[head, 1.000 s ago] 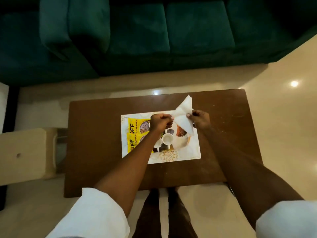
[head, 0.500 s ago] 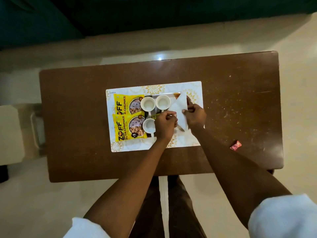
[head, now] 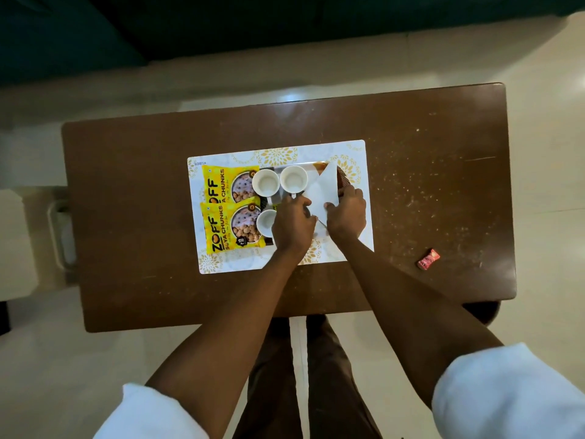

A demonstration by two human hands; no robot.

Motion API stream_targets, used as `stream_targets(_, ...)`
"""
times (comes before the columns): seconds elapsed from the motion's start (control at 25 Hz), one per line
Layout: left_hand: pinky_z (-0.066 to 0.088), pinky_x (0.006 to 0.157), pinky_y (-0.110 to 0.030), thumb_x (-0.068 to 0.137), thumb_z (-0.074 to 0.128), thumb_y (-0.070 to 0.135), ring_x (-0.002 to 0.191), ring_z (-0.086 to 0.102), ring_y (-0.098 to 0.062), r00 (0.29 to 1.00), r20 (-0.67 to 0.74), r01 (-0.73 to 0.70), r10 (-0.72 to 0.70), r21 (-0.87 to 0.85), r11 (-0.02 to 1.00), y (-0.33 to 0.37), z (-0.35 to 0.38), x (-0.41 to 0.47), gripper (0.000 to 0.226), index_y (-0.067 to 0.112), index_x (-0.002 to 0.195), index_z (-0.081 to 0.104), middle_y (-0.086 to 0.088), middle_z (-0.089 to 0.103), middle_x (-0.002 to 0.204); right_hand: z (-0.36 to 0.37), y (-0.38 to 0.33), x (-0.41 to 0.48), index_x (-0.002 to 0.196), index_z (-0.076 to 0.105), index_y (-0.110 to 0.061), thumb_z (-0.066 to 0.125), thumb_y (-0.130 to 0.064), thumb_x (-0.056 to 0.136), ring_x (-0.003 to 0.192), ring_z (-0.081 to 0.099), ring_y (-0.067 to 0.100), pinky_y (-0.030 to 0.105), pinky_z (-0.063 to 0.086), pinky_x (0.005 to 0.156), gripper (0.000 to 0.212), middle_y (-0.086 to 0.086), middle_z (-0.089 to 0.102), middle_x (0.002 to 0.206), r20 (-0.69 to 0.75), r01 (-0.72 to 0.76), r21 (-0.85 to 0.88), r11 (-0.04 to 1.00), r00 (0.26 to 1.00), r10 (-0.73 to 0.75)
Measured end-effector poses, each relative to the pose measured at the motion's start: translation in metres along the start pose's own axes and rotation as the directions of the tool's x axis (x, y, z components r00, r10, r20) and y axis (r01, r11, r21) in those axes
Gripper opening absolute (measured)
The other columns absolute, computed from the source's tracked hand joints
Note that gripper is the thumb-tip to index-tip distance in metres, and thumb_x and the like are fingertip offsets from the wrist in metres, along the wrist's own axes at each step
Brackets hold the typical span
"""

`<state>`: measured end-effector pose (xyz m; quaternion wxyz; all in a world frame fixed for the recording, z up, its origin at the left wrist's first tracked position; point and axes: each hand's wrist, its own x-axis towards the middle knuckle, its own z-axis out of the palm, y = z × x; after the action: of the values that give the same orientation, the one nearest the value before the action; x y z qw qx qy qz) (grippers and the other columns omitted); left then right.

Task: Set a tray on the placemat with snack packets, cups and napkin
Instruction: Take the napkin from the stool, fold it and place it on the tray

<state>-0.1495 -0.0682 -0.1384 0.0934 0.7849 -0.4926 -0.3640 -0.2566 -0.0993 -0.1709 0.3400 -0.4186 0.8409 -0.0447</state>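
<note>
Two hands close together over the tray, nearly touching, both on the napkin (head: 323, 191). White sleeves (head: 506, 391) are nearest the camera.

Left hand (head: 292, 224): fingers curled, apparently pinching the napkin's near-left edge; fingertips are hidden under the knuckles.
Right hand (head: 347, 217): thumb on top of the sheet, fingers curled over its right edge.

Change: a second ago the napkin stood up in the air between the hands. Half a second ago it was coming down. Now it lies low as a folded triangle, tip pointing away from the hands, over the right part of the tray (head: 342, 178). Cannot tell whether it is fully flat.
Judgement: napkin placement is nearly done and only the release remains.

Just left of the left hand are three white cups (head: 293, 179), one against its knuckles and two beyond. Further left are two yellow snack packets (head: 221, 228), one beyond the other. The tray's edge is hidden there, so I cannot tell if they rest on it or beside it.

The tray sits on the placemat (head: 278, 153), whose border shows beyond and to the right of the hands.
Judgement: all listed items are present and the task is close to complete.

The desk (head: 126, 201) carries everything. A red wrapper (head: 428, 259) lies well right of the right hand and is not involved. A dark sofa (head: 95, 26) is beyond the desk.
</note>
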Motion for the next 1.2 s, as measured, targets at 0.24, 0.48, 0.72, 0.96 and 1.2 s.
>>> stream_targets(0.24,0.061,0.077,-0.041,0.083,0.085,0.025,0.097,0.071,-0.021,1.000,0.000,-0.023,0.023,-0.012,1.000,0.000,-0.001,-0.003,0.039,0.018,0.118,0.071,-0.004,0.073,0.110,0.000,0.001,0.007,0.141,0.050,-0.018,0.079,-0.028,0.091,0.129,0.056,0.027,0.044,0.054,0.106,0.059,0.006,0.056,0.142,0.011,0.021,-0.038,0.999,1.000,-0.021)
stream_targets(0.48,0.060,0.082,-0.039,0.097,0.069,0.029,0.100,0.069,-0.022,0.995,-0.002,-0.101,0.101,-0.041,0.994,0.024,0.000,-0.008,0.028,0.016,0.122,0.070,-0.006,0.071,0.117,-0.009,0.004,0.003,0.131,0.054,-0.017,0.079,-0.024,0.090,0.117,0.061,0.025,0.040,0.058,0.096,0.049,0.005,0.059,0.133,0.007,0.083,0.020,0.996,0.997,-0.083)
stream_targets(0.72,0.057,0.101,-0.036,0.101,0.063,0.018,0.117,0.068,-0.024,0.971,0.136,-0.183,0.197,-0.109,0.977,0.067,0.025,-0.025,0.030,0.012,0.129,0.070,-0.008,0.071,0.129,-0.054,0.045,-0.005,0.114,0.063,-0.014,0.073,-0.016,0.093,0.102,0.064,0.022,0.033,0.048,0.073,0.023,0.005,0.066,0.117,-0.059,0.069,0.148,0.987,0.996,-0.061)
stream_targets(0.96,0.056,0.094,-0.030,0.095,0.072,0.024,0.112,0.070,-0.021,0.907,0.405,-0.017,0.115,-0.237,0.971,0.116,0.103,-0.054,0.031,0.012,0.124,0.074,-0.005,0.075,0.121,-0.111,0.141,-0.002,0.107,0.065,-0.014,0.062,-0.012,0.098,0.098,0.066,0.022,0.039,0.056,0.081,0.010,0.001,0.068,0.102,-0.112,-0.196,0.301,0.933,0.965,0.238)
stream_targets(1.2,0.056,0.099,-0.033,0.096,0.069,0.011,0.117,0.069,-0.024,0.841,0.539,0.060,0.051,-0.187,0.980,0.138,0.185,-0.087,0.031,0.005,0.126,0.072,-0.013,0.073,0.127,-0.129,0.246,0.001,0.112,0.069,-0.014,0.068,-0.010,0.096,0.104,0.066,0.021,0.029,0.049,0.087,0.017,0.002,0.070,0.109,-0.120,-0.412,0.490,0.768,0.841,0.527)
